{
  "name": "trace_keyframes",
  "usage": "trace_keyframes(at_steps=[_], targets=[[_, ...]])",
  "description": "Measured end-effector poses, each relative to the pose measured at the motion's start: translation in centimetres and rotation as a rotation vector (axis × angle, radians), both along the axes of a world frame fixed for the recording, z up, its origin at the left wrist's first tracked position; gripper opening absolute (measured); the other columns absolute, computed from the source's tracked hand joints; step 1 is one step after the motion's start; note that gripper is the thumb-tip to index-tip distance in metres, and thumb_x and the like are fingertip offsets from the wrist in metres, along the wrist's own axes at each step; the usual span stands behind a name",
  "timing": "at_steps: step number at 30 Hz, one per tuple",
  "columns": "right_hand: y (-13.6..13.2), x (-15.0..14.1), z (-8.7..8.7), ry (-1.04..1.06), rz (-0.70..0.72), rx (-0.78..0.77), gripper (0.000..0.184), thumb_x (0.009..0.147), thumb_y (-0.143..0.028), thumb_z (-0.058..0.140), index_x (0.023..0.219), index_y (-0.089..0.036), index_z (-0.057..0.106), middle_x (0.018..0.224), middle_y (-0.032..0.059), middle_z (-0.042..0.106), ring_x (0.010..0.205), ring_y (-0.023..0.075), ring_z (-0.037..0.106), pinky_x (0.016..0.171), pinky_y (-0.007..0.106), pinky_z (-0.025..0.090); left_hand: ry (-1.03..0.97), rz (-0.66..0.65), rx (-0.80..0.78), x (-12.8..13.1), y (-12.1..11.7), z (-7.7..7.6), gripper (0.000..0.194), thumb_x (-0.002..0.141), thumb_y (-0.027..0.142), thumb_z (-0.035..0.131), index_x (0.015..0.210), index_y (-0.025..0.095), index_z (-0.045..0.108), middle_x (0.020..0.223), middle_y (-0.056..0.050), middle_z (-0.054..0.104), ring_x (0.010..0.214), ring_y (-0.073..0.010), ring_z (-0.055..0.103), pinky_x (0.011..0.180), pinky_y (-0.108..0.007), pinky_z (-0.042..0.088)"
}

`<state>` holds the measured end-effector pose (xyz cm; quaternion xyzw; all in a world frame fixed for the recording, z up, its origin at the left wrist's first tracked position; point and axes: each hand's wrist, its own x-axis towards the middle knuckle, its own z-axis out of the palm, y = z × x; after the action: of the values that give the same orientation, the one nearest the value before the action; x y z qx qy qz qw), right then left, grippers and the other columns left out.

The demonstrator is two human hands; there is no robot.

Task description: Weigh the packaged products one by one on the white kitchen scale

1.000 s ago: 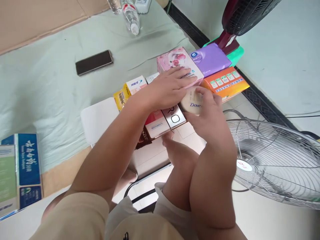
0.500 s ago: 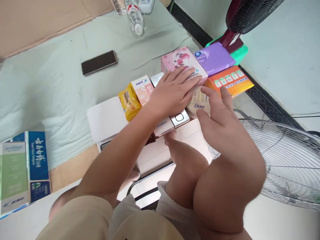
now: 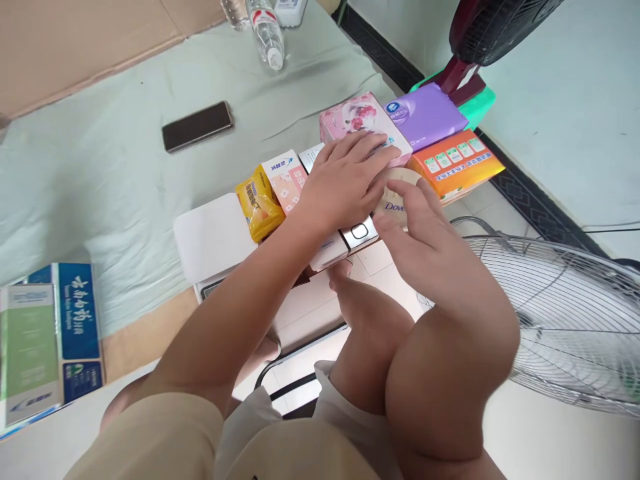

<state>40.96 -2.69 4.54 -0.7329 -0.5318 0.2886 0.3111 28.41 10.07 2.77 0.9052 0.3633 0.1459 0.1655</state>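
From my end, via the head cam, I've both hands over a row of goods along the near edge of the table (image 3: 115, 160), which has a pale green cloth on it; my L hand (image 3: 347, 177) lies flat, fingers spread, fingertips on top of the pink box (image 3: 363, 120), gripping nothing; my R hand (image 3: 417, 227) is bent over the round Dove tub (image 3: 393, 205), thumb & index finger at its lid, but I can't tell if it's actually gripped; the tub sits btwn the 2 hands, nearer me than the pink box, just R of the silver box (image 3: 359, 233).

Beyond, on the R: purple pack (image 3: 430, 117), w/ orange pack (image 3: 457, 163) just beside it; L of my L hand: peach box (image 3: 286, 183), then yellow pack (image 3: 260, 203), then a white flat-topped device (image 3: 215, 233); 1 phone (image 3: 199, 127) lies farther back, well apart; 1 bottle (image 3: 265, 33) lies up top; far L, 1 blue box (image 3: 80, 310) & 1 green box (image 3: 30, 347), side by side.
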Motion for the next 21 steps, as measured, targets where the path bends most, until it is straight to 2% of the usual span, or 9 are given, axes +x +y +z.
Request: trace_keyframes(at_steps=[4,7,8,10,12,13,15,17,21], targets=[[-0.6,-0.2,1.5,-0.018,-0.006,0.028,0.05,0.099,-0.059,0.056,0.144,-0.038,0.055,0.168,0.0089,0.047,0.149,0.0411,0.055,0.103,0.063,0.062,0.035,0.037,0.014,0.5,-0.2,0.7,0.046,0.102,0.04,0.047,0.147,0.037,0.06,0.166,0.002,0.053,0.157,-0.0319,0.044,0.133,-0.06,0.028],[-1.4,-0.9,3.8,0.042,-0.062,0.048,0.045,0.099,-0.053,0.059,0.141,-0.037,0.058,0.154,0.0074,0.062,0.123,0.0351,0.074,0.091,0.054,0.067,-0.078,0.107,0.145,-0.3,-0.1,2.6,0.051,0.101,0.043,0.047,0.149,0.031,0.058,0.166,-0.001,0.053,0.157,-0.0301,0.045,0.133,-0.058,0.031],[-1.7,-1.2,4.6,0.053,-0.101,0.063,0.039,0.099,-0.049,0.061,0.136,-0.037,0.062,0.147,0.0061,0.066,0.113,0.0321,0.077,0.086,0.05,0.068,-0.189,0.11,0.233,-1.0,-0.1,3.5,0.049,0.102,0.041,0.045,0.146,0.025,0.06,0.161,-0.003,0.058,0.154,-0.0277,0.05,0.132,-0.054,0.036],[-2.2,-2.1,5.9,0.045,-0.174,0.15,0.027,0.099,-0.041,0.062,0.123,-0.036,0.07,0.134,0.0038,0.072,0.099,0.0271,0.079,0.081,0.046,0.067,-0.492,0.044,0.421,-3.6,-0.6,5.1,0.041,0.106,0.031,0.039,0.132,0.018,0.067,0.132,-0.003,0.073,0.134,-0.0214,0.065,0.12,-0.044,0.051],[-2.6,-3.1,6.4,0.036,-0.197,0.287,0.02,0.1,-0.034,0.058,0.113,-0.035,0.073,0.126,0.0029,0.075,0.098,0.025,0.077,0.083,0.045,0.066,-0.754,0.013,0.559,-7.4,-1.9,6.0,0.033,0.107,0.027,0.041,0.113,0.022,0.073,0.101,0.003,0.071,0.108,-0.0191,0.072,0.1,-0.042,0.061],[-2.6,-3.5,6.5,0.043,-0.17,0.347,0.021,0.101,-0.032,0.056,0.112,-0.035,0.074,0.122,0.003,0.075,0.1,0.0247,0.076,0.084,0.045,0.065,-0.724,0.087,0.473,-9.6,-2.9,6.1,0.033,0.108,0.034,0.042,0.11,0.024,0.074,0.099,0.002,0.069,0.1,-0.0194,0.072,0.092,-0.043,0.062],[-2.6,-4.4,6.2,0.082,-0.074,0.405,0.024,0.101,-0.031,0.055,0.116,-0.036,0.074,0.116,0.003,0.075,0.105,0.0248,0.074,0.087,0.045,0.064,-0.794,0.257,0.443,-14.5,-5.6,5.3,0.041,0.101,0.055,0.049,0.093,0.024,0.074,0.088,-0.002,0.069,0.079,-0.0208,0.066,0.071,-0.05,0.056],[-2.5,-5.4,5.9,0.12,0.034,0.406,0.026,0.1,-0.033,0.058,0.121,-0.036,0.073,0.115,0.0027,0.075,0.105,0.0248,0.074,0.09,0.045,0.063,-0.735,0.422,0.383,-19.3,-8.6,3.6,0.038,0.099,0.054,0.052,0.084,0.023,0.069,0.078,-0.003,0.067,0.07,-0.0189,0.061,0.062,-0.049,0.047],[-2.4,-9.3,5.9,0.138,0.17,0.323,0.026,0.096,-0.041,0.065,0.12,-0.037,0.073,0.119,0.0024,0.076,0.105,0.0249,0.075,0.087,0.045,0.063,-0.652,0.669,0.33,-26.3,-13.7,-0.3,0.034,0.098,0.05,0.053,0.078,0.024,0.06,0.071,-0.001,0.062,0.066,-0.0167,0.059,0.059,-0.045,0.046]])
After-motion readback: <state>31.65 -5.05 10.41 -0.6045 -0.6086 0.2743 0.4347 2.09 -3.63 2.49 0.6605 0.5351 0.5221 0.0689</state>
